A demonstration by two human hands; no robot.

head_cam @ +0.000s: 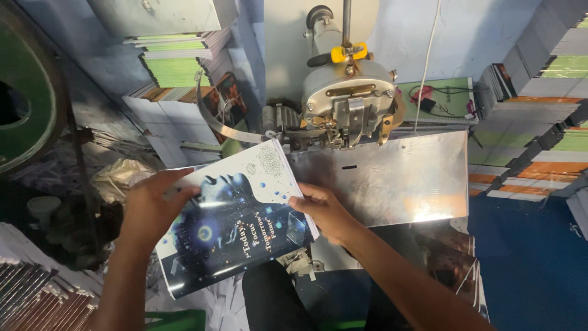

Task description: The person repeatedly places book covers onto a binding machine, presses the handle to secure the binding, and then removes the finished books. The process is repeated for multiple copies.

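While gripped at both side edges, booklet [236, 220] sat tilted at centre frame, top corner at 1 o'clock just short of stitching machine [346, 101]. Left hand [150, 208] at 9 o'clock, fingers curled over cover edge, thumb hidden. Right hand [324, 211] at 3 o'clock, fingers closed along spine edge. Steel plate [392, 178] behind at 2 o'clock. Judged light, floppy, glossy cover likely slippery; best pinched near spine, both sides.
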